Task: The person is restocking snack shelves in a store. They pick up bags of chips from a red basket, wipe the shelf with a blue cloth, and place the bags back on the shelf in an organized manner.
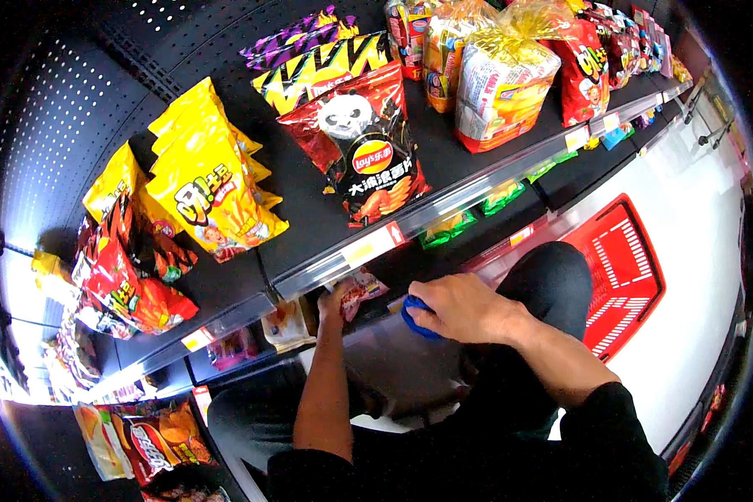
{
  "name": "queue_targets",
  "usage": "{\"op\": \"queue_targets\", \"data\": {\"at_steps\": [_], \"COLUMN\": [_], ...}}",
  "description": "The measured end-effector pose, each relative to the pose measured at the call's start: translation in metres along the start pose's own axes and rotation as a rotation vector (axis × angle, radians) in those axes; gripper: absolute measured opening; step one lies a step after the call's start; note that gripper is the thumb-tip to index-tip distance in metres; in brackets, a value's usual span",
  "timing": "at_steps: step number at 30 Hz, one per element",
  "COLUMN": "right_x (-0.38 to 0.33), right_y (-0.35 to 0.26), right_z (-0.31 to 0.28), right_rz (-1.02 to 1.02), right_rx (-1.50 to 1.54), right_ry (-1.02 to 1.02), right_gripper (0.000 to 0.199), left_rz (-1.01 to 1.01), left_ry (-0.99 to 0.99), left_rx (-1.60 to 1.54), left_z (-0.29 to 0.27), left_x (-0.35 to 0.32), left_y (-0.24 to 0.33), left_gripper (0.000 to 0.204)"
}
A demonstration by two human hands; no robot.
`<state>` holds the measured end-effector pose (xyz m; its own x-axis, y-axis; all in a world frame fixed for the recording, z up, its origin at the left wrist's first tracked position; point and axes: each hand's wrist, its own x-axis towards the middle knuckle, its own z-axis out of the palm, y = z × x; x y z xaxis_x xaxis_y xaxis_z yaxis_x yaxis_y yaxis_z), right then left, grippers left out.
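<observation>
I crouch before dark shop shelves [326, 226] stocked with snack bags. My left hand [333, 301] reaches under the shelf edge and grips a small pink-and-white snack packet [361, 291] on the lower shelf. My right hand [460, 308] is closed over a blue object [412, 316], most of it hidden beneath my fingers, pressed on the lower shelf's front edge. Above lie a red chip bag with a panda picture [364, 138] and yellow bags [209, 188].
A red plastic shopping basket [623, 272] stands on the white floor to my right, beside my knee [552, 276]. Gold-wrapped packs [502, 79] and red bags [130, 280] fill the upper shelf. More snack bags [146, 439] sit low at the left.
</observation>
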<state>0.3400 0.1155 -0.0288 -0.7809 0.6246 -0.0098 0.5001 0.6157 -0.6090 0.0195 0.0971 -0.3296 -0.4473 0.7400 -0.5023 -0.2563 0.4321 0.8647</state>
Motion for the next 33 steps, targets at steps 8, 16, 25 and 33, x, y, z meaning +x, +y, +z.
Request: {"op": "queue_targets", "data": {"at_steps": [8, 16, 25, 33], "right_x": [0.007, 0.014, -0.009, -0.055], "right_y": [-0.001, -0.008, -0.049, -0.064], "right_z": [0.021, 0.053, 0.102, 0.093], "right_rz": [0.094, -0.14, -0.269, -0.167], "right_rx": [0.063, 0.225, 0.091, 0.212], "right_ry": [0.18, 0.388, 0.335, 0.333], "right_gripper": [0.037, 0.033, 0.025, 0.025], "left_rz": [-0.066, -0.023, 0.184, 0.247], "left_ry": [-0.272, -0.465, -0.515, -0.503], "left_rx": [-0.336, -0.313, -0.697, -0.923], "left_z": [0.049, 0.072, 0.052, 0.042], "left_x": [-0.133, -0.229, -0.237, -0.239], "left_y": [0.043, 0.072, 0.049, 0.064], "left_gripper": [0.035, 0.056, 0.05, 0.05]}}
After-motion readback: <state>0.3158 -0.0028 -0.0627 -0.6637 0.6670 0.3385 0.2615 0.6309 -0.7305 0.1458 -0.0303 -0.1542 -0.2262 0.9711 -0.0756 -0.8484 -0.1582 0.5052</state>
